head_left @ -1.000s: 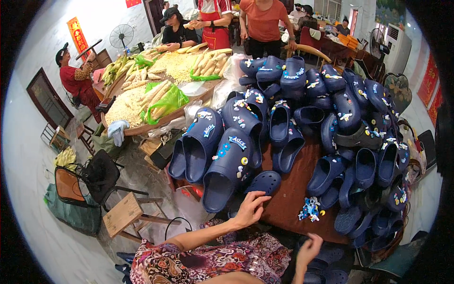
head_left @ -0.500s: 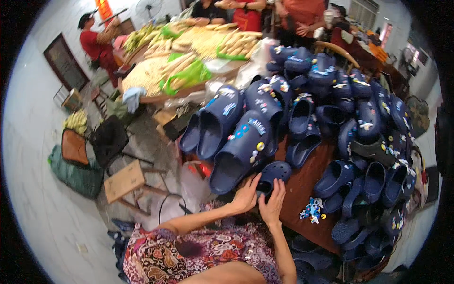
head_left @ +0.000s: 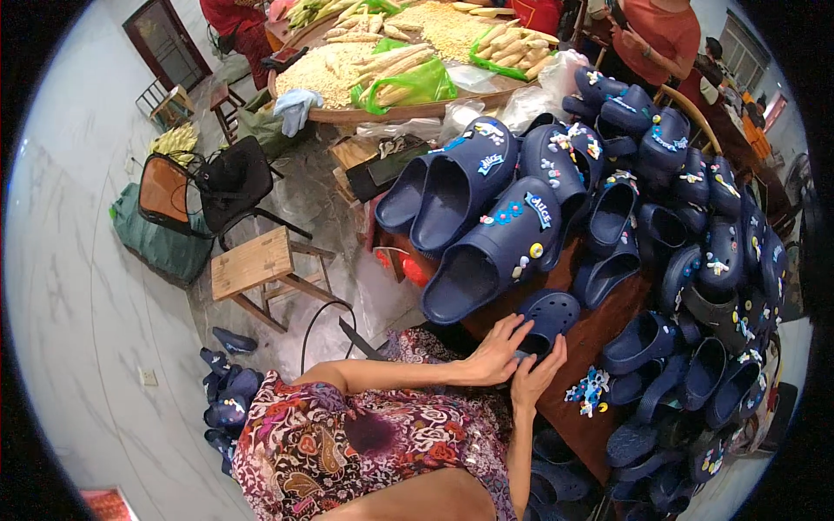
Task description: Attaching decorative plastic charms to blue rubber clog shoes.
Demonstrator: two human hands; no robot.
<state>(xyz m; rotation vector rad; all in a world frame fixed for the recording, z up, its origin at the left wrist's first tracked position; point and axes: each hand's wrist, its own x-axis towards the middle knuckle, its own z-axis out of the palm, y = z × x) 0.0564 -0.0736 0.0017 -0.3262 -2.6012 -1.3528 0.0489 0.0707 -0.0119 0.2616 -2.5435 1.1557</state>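
Head view: we see our left hand and our right hand close together at the near edge of the brown-covered tabletop, both touching a small dark-blue clog. That clog lies between our fingers and the larger shoes, its rounded, holed toe pointing away from us and its opening toward us. Our left fingers are bent over the left side of its opening, and our right fingers lie along its right side; how tightly either grip closes, or whether it pinches the rim, we cannot tell, since the thumbs and undersides are hidden. Just beyond, to the left, we have a bigger blue clog dressed with blue flowers, a banner-shaped charm and a yellow round one. Right of our hands, a little heap of coloured charms rests on the brown cover, near a tall mound of blue clogs, many of them decorated. To our left stands a wooden stool, with a black chair behind it. Farther off, we find a round table bearing loose pale kernels, corn cobs and a green bag, while a person in an orange top stands beyond the clogs.
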